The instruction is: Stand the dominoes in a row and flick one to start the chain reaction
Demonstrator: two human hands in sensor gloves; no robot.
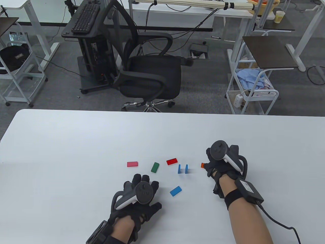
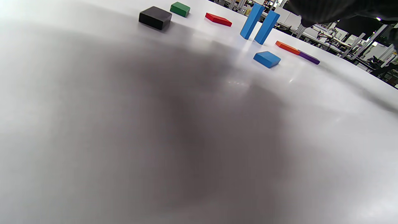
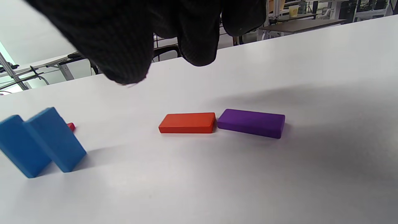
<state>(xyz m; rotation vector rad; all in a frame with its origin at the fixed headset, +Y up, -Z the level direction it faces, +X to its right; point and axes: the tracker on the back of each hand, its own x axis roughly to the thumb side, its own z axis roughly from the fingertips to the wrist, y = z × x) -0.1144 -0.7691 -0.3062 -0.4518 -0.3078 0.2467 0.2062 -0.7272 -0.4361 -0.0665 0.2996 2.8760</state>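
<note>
Two blue dominoes (image 1: 182, 169) (image 2: 259, 26) (image 3: 40, 143) stand upright side by side on the white table (image 1: 76, 152). Lying flat are a pink domino (image 1: 132, 164), a green one (image 1: 155, 167) (image 2: 180, 8), a red one (image 1: 172, 161) (image 2: 218, 19) and a blue one (image 1: 175, 191) (image 2: 266, 59). An orange domino (image 1: 202, 165) (image 3: 187, 123) and a purple one (image 3: 251, 123) lie end to end under my right hand (image 1: 209, 166) (image 3: 161, 46). Its fingers hang just above them and hold nothing. My left hand (image 1: 143, 181) rests flat on the table with fingers spread, below the green domino.
The table's far edge (image 1: 162, 111) lies well beyond the dominoes. A black office chair (image 1: 149, 73) and white carts stand on the floor behind it. A cable (image 1: 279, 223) trails from my right wrist over the table.
</note>
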